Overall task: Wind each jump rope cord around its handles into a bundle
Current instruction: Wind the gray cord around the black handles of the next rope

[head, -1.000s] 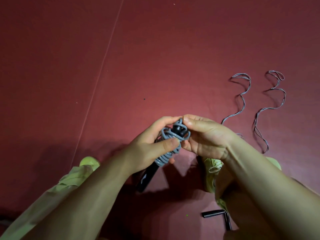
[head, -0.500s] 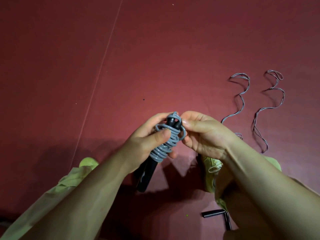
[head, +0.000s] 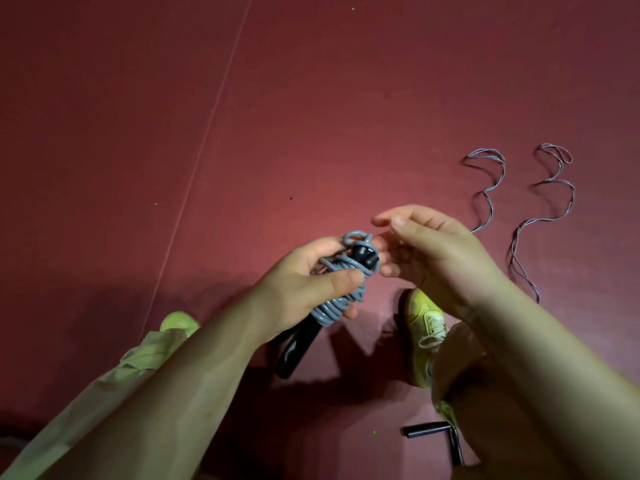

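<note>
Grey cord [head: 341, 299]: wound in many turns round a pair of black handles [head: 298, 344], with one small loop standing up at the top end; the bundle is tilted, top end away from the person, low centre of the head view.
Black handles: their caps [head: 363, 255] poke out above the windings, the lower ends stick out below the hand, over the floor.
Left hand [head: 304, 285]: grips the bundle, thumb pressed across the grey turns, fingers curled behind them.
Right hand [head: 429, 244]: just beside the top of the bundle, fingers loosely bent and spread, holding nothing; whether its fingertips [head: 381, 221] touch the cord loop cannot be told.
Hands together: close, side by side, only the left one clamped on the rope.
Red floor [head: 311, 116]: matte, with a thin pale line [head: 207, 133] running diagonally on the left.
Second rope [head: 485, 188]: thin striped cord lying in wavy curves on the floor, far right, well apart from the bundle; another wavy run [head: 554, 209] lies beside it.
Small black handles [head: 429, 433]: on the floor at the lower right, partly hidden by the right arm.
Yellow-green shoes [head: 424, 320]: one under the right wrist, the other [head: 178, 323] at the left, above pale trouser legs [head: 104, 393].
</note>
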